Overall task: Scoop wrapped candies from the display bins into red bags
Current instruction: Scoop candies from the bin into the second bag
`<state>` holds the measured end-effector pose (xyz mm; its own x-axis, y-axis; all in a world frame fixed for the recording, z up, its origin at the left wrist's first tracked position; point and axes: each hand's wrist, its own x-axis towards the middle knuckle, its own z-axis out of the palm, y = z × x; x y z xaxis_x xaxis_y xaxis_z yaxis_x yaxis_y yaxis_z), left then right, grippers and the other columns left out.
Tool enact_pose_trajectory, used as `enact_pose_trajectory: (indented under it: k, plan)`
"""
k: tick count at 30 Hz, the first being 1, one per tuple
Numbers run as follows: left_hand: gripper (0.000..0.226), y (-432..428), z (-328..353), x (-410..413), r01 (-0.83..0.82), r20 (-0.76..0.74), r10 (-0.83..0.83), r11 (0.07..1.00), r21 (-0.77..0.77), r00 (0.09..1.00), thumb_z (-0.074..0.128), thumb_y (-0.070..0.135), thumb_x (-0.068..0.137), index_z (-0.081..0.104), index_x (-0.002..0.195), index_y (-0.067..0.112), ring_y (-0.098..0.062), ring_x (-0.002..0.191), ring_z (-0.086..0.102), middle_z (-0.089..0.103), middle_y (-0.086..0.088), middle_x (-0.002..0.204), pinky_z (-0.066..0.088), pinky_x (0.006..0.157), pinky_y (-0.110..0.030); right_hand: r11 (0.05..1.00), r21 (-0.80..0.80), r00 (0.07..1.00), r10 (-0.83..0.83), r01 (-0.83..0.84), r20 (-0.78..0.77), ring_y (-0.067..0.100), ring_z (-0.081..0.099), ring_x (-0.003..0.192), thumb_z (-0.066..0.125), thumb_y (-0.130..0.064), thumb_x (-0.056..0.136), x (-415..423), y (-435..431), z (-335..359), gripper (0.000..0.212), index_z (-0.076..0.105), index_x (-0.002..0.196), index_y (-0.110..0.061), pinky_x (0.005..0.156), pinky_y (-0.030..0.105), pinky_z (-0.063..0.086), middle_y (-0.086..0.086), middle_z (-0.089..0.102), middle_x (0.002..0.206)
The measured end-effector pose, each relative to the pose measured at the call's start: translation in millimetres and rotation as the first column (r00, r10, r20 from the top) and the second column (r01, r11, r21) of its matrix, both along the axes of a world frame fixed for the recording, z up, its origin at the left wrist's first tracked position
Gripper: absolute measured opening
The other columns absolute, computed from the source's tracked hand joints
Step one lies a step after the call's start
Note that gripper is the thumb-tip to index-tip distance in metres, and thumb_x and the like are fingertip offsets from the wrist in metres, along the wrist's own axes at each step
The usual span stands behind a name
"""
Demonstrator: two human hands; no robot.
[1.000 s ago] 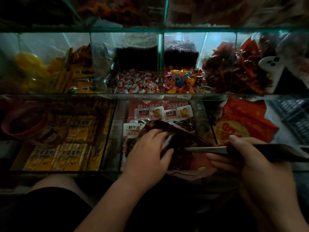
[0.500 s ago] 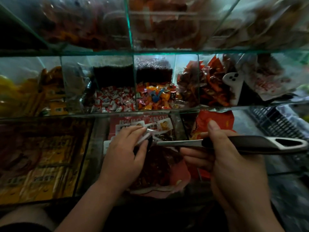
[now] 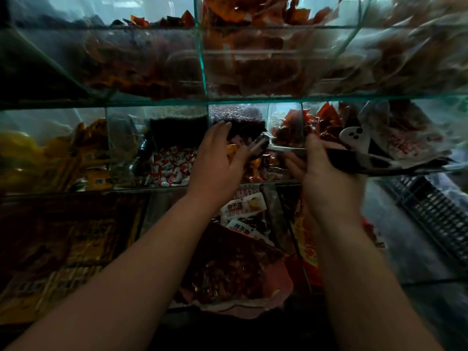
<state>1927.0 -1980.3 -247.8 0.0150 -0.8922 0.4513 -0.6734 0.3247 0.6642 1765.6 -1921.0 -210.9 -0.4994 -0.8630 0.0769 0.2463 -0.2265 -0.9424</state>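
Note:
My right hand (image 3: 326, 178) grips the black-and-white handle of a metal scoop (image 3: 262, 144). The scoop's head reaches into the middle-shelf glass bin of mixed-colour wrapped candies (image 3: 263, 171). My left hand (image 3: 217, 160) is in the same bin, its fingers stretched against the scoop's head and the candies beside it. Most of that bin is hidden behind both hands. Below my arms an open red bag (image 3: 253, 300) lies in the lower bin with dark red sweets inside. Neither hand holds the bag.
Red-and-white wrapped candies (image 3: 169, 165) fill the bin to the left, with yellow packets (image 3: 83, 153) further left. A white scoop (image 3: 354, 138) sits in the red-packet bin at right. Glass dividers and an upper shelf (image 3: 202, 97) surround the hands. A black basket (image 3: 435, 214) stands lower right.
Both hands rose from the red bag in the lower bin to the mixed-colour candy bin on the middle shelf, taking the scoop along. The view tilted upward.

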Motion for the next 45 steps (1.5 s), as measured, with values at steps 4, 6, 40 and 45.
enact_pose_trajectory:
  k: [4, 6, 40, 45]
  plan:
    - [0.046, 21, -14, 10, -0.013, -0.085, 0.013, 1.0, 0.0, 0.996, 0.062, 0.027, 0.097, 0.049, 0.141, 0.023, -0.011, 0.123, 0.05, 0.047, 0.008, 0.133, 0.047, 0.104, -0.035, 0.976, -0.141, 0.647, -0.001, -0.164, -0.762, -0.003, 0.068, 0.087, 0.069, -0.02, 0.096, 0, -14, -22, 0.007, 0.072, 0.095, -0.026, 0.076, 0.018, 0.056, -0.022, 0.071, 0.088]
    - [0.042, 35, -21, 15, -0.034, -0.11, 0.037, 0.999, 0.028, 0.993, 0.063, 0.026, 0.095, 0.053, 0.135, 0.028, 0.002, 0.109, 0.05, 0.047, 0.015, 0.122, 0.044, 0.093, -0.021, 0.949, -0.121, 0.414, 0.011, -0.29, -0.91, 0.008, 0.068, 0.096, 0.067, -0.016, 0.097, -6, -14, -30, 0.012, 0.074, 0.106, -0.013, 0.087, 0.032, 0.057, -0.007, 0.071, 0.104]
    - [0.037, 183, -107, 70, -0.07, -0.106, 0.078, 0.994, 0.08, 0.991, 0.07, -0.002, 0.084, 0.069, 0.109, 0.025, -0.009, 0.12, 0.055, 0.05, 0.023, 0.119, 0.051, 0.1, -0.025, 0.865, 0.469, 0.506, 0.489, -0.177, -0.711, -0.004, 0.064, 0.059, 0.07, -0.035, 0.092, 40, 107, -113, 0.025, 0.066, 0.067, -0.032, 0.049, 0.011, 0.046, -0.022, 0.068, 0.07]
    - [0.037, 185, -108, 69, -0.061, -0.178, 0.079, 0.993, 0.106, 0.981, 0.06, 0.007, 0.083, 0.067, 0.114, 0.026, -0.01, 0.121, 0.055, 0.051, 0.023, 0.119, 0.053, 0.097, -0.028, 0.897, 0.409, 0.629, 0.416, -0.166, -0.657, -0.009, 0.065, 0.064, 0.072, -0.029, 0.091, 44, 113, -125, 0.027, 0.068, 0.065, -0.033, 0.055, 0.002, 0.043, -0.025, 0.07, 0.07]
